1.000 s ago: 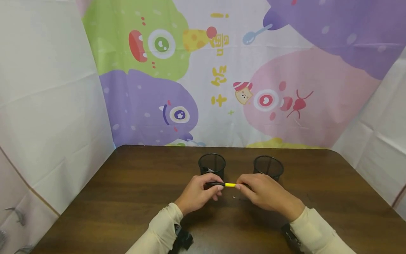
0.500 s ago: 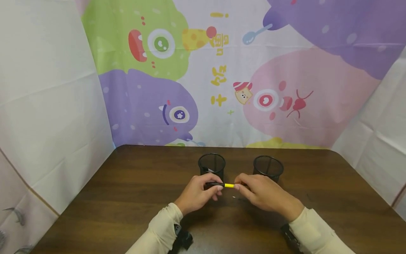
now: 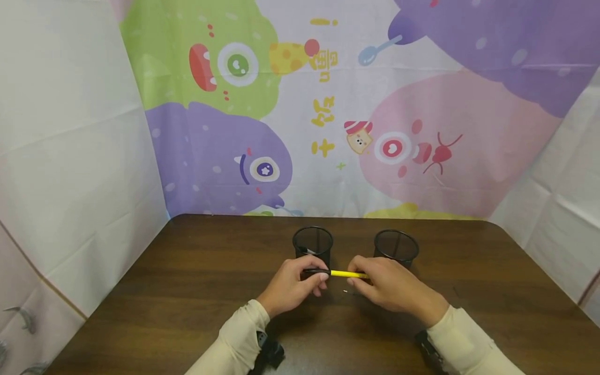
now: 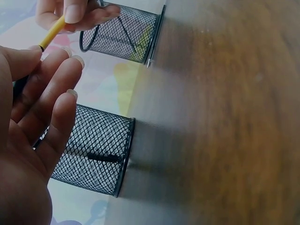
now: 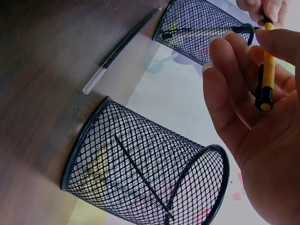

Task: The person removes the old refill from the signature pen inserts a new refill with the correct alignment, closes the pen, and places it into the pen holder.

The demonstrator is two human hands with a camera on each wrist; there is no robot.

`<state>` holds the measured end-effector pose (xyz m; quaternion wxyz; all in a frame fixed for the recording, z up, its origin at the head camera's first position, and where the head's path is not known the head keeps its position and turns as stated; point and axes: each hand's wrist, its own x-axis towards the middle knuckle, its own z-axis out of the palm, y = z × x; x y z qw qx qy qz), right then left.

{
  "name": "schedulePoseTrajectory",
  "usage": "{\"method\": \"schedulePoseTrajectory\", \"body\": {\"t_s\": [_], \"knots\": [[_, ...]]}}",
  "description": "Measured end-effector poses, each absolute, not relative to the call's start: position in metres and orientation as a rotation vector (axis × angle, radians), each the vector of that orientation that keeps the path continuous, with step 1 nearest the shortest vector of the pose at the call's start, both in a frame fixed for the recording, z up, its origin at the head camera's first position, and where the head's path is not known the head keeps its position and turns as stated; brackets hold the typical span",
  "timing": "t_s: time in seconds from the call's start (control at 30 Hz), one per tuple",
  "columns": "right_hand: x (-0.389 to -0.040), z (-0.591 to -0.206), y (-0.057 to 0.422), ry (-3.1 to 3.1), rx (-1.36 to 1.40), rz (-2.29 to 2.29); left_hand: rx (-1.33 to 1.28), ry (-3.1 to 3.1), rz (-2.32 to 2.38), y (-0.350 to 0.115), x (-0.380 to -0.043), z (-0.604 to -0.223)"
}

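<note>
1. While both hands hover low over the dark wooden surface (image 3: 187, 291), they share one yellow pen (image 3: 347, 274) stretched level between them.
2. The left hand (image 3: 292, 284) pinches the pen's black cap (image 3: 315, 271) between thumb and curled fingers; in the left wrist view those fingers (image 4: 51, 89) lie loosely bent beside the cap, which is mostly hidden there.
3. The right hand (image 3: 389, 284) grips the yellow barrel at its other end; the right wrist view shows the barrel (image 5: 268, 75) lying across the fingers (image 5: 225, 84), with its black end piece (image 5: 265, 101) near the palm.
4. A stretch of bare yellow barrel shows between the two hands, so the cap sits at the barrel's far tip rather than pushed fully home; whether it is still touching the tip I cannot tell.
5. Two black mesh pen cups stand just behind the hands: the left cup (image 3: 312, 244) behind the left hand, the right cup (image 3: 396, 247) behind the right hand, the two cups apart from each other.
6. The left cup holds a dark stick-shaped item (image 4: 101, 158), seen through the mesh.
7. In the right wrist view a black pen with a clear end (image 5: 117, 51) lies loose on the surface beside the cups.
8. A small pale speck (image 3: 345, 291) lies on the surface under the held pen.
9. A cartoon monster backdrop (image 3: 328, 114) hangs behind the surface.
</note>
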<state>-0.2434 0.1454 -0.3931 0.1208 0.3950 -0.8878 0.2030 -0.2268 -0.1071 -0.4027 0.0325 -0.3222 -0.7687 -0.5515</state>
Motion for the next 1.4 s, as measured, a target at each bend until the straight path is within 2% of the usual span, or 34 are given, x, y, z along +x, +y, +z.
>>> {"method": "schedulePoseTrajectory", "body": {"t_s": [0.73, 1.4], "knots": [[-0.2464, -0.3927, 0.1444, -2.572, 1.229, 0.589, -1.002, -2.345, -1.694, -0.1082, -0.2276, -0.4027], [-0.2450, -0.3922, 0.1496, -2.559, 1.147, 0.614, -0.934, -2.312, -1.694, -0.1065, -0.2266, -0.4041]]}}
